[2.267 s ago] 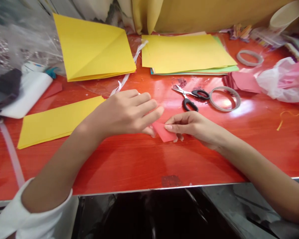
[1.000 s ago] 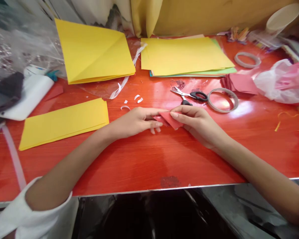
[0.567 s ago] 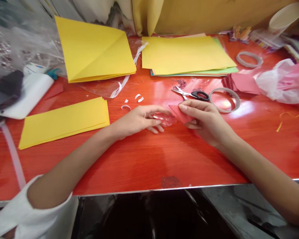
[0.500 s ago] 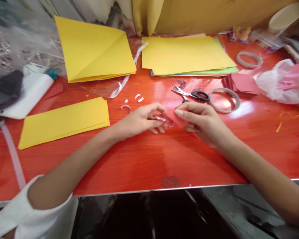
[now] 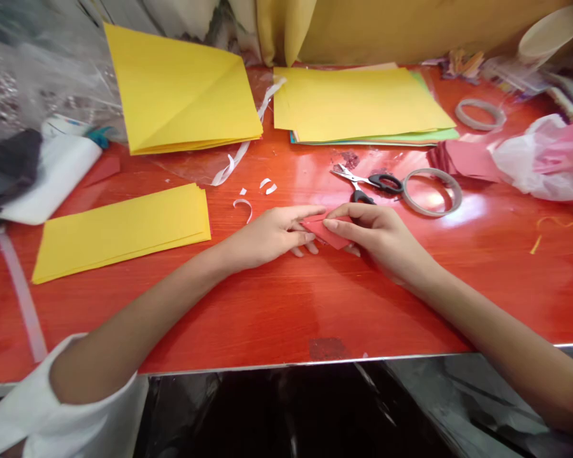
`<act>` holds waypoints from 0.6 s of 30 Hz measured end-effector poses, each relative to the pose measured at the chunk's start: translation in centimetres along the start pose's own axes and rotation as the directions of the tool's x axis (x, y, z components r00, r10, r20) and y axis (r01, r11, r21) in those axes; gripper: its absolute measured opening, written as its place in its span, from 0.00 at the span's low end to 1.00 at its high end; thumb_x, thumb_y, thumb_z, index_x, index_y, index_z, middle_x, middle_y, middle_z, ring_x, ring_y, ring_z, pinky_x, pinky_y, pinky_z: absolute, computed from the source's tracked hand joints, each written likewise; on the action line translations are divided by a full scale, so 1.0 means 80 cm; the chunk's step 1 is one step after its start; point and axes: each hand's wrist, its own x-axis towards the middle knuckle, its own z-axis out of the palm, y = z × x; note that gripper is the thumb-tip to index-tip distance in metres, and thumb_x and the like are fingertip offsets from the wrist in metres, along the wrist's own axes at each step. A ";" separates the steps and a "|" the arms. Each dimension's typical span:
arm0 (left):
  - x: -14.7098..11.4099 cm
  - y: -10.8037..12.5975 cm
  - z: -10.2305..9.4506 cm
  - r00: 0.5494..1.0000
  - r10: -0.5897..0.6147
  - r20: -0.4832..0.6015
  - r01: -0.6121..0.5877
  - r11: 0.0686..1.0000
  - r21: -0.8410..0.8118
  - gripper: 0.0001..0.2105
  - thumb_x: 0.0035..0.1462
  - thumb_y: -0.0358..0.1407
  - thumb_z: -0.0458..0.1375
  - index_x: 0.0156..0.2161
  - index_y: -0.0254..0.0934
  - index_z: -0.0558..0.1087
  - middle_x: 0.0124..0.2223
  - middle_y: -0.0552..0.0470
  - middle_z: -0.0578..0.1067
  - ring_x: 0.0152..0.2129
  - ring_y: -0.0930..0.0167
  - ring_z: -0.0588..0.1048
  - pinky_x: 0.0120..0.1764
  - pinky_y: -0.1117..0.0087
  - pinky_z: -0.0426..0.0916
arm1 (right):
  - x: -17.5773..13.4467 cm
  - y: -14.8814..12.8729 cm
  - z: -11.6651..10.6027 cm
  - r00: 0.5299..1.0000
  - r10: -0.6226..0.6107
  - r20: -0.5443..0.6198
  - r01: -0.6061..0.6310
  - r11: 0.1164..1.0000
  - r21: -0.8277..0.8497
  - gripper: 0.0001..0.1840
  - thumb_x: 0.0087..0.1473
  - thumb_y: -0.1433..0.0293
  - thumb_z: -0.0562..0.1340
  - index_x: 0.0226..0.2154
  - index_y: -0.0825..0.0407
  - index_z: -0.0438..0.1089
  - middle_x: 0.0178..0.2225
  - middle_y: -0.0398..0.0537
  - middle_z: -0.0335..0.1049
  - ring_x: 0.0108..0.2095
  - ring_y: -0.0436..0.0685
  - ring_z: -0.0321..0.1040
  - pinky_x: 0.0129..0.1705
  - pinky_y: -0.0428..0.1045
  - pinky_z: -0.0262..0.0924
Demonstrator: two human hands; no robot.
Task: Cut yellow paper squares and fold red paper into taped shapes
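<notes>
Between both hands, over the middle of the table, is a small folded piece of red paper (image 5: 335, 238). My right hand (image 5: 379, 238) pinches it from the right with thumb and fingertips. My left hand (image 5: 277, 236) has the paper's left end between its thumb and fingers, its index finger stretched along the top edge. Any shiny film under the paper is mostly hidden. Just behind the right hand lie black-handled scissors (image 5: 358, 180), blades spread. A roll of tape (image 5: 407, 192) rests beside their handles.
Folded yellow paper (image 5: 124, 232) lies left, with a larger yellow sheet (image 5: 186, 95) behind it. A stack of coloured sheets (image 5: 358, 105) sits at the back. Red paper pieces (image 5: 468, 159), a second tape roll (image 5: 480, 122) and a pink-white plastic bag (image 5: 539, 156) are at right.
My right hand has moved slightly left and down, bringing the red paper onto the left hand's fingers. The shiny film seen in the left hand earlier is now largely covered.
</notes>
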 end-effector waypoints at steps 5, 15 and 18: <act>-0.001 0.002 0.000 1.000 -0.009 0.004 0.009 1.000 -0.005 0.23 0.57 0.25 0.52 0.58 0.30 0.62 0.34 0.48 0.78 0.33 0.75 0.77 0.35 0.76 0.71 | 0.000 0.000 0.001 1.000 -0.003 -0.015 0.002 1.000 -0.028 0.10 0.53 0.63 0.61 0.29 0.53 0.71 0.18 0.38 0.57 0.17 0.43 0.51 0.17 0.44 0.42; -0.001 0.001 0.001 1.000 0.017 0.025 -0.018 0.999 0.026 0.22 0.56 0.25 0.53 0.57 0.34 0.64 0.39 0.48 0.78 0.35 0.75 0.76 0.37 0.75 0.70 | 0.000 -0.003 0.002 1.000 0.000 -0.005 -0.001 0.997 -0.071 0.10 0.54 0.63 0.61 0.29 0.53 0.71 0.18 0.37 0.58 0.16 0.42 0.51 0.17 0.43 0.41; -0.001 0.001 0.000 1.000 0.013 0.022 -0.013 1.000 0.026 0.22 0.56 0.25 0.53 0.57 0.35 0.65 0.39 0.48 0.78 0.35 0.74 0.76 0.37 0.75 0.70 | 0.000 -0.002 0.002 1.000 0.000 -0.003 0.000 0.997 -0.080 0.11 0.54 0.62 0.61 0.29 0.53 0.71 0.17 0.38 0.58 0.16 0.42 0.50 0.16 0.43 0.41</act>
